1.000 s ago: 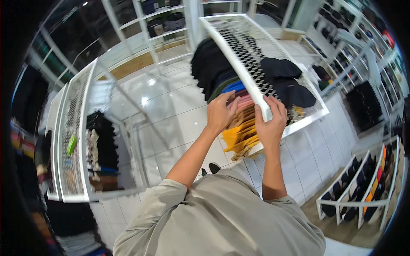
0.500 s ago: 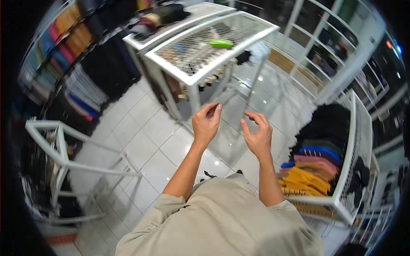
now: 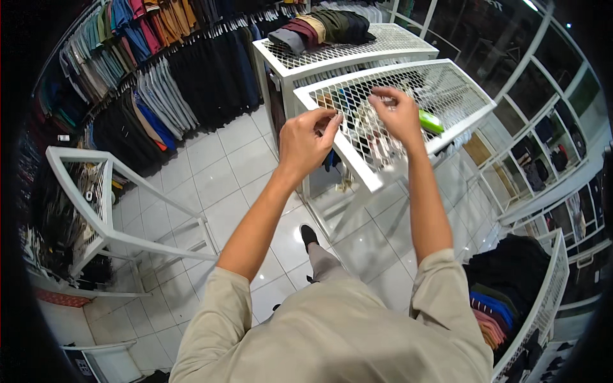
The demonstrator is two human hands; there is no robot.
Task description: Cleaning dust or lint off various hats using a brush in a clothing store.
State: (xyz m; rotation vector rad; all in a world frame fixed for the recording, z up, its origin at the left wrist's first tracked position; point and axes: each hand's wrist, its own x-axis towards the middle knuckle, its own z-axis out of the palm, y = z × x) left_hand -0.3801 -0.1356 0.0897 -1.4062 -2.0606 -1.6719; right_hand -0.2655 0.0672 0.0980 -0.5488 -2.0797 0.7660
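Left hand (image 3: 306,144): by rack (image 3: 357,163) rim, fingertips nearly meeting, grip unclear | Right hand (image 3: 401,120): above rack, fingers curled, loosely open | Green item (image 3: 431,122) (kind unclear): on rack

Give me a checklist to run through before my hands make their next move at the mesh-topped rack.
1. Left hand empty: ok, nothing visible in it.
2. Right hand empty: ok, nothing visible in it.
3. Left hand off the white rack: cannot tell, they overlap in view.
4. Right hand off the green object: cannot tell, they look very close.
5. Folded garments apart from both hands: ok.
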